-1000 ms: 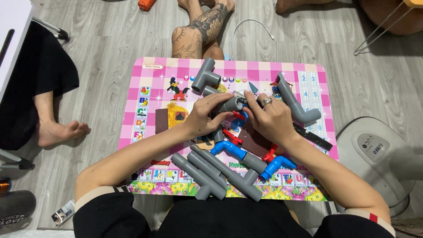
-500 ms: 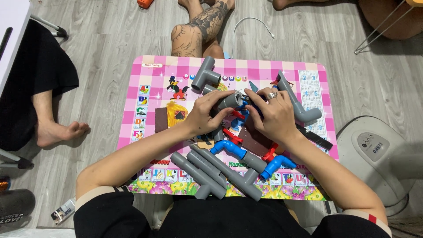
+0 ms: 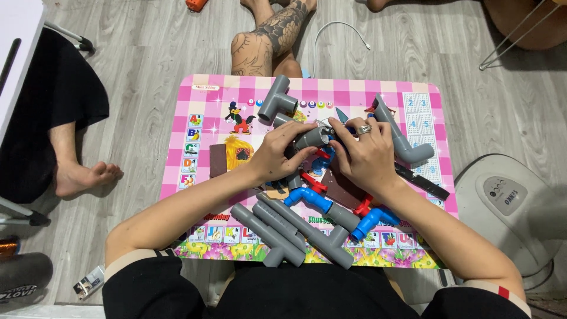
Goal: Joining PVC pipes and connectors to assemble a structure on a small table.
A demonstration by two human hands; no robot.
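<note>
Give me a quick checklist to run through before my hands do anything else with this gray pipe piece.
1. Left hand on the gray pipe piece: ok.
2. Right hand on the same piece: ok.
3. Piece's open end in view: ok.
4. Grip firmness: cannot tell, fingers hide the contact.
5. Loose gray pipes clear of both hands, at the pink table's near edge: ok.
6. Blue elbow fitting free of the hands: ok.

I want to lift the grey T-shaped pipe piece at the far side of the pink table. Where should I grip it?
Grip the grey T-piece by its long straight bar, fingers pinching across it from above. It lies flat and apart from the hands, with the short branch pointing sideways, so the bar is probably the easiest part to reach.
</note>
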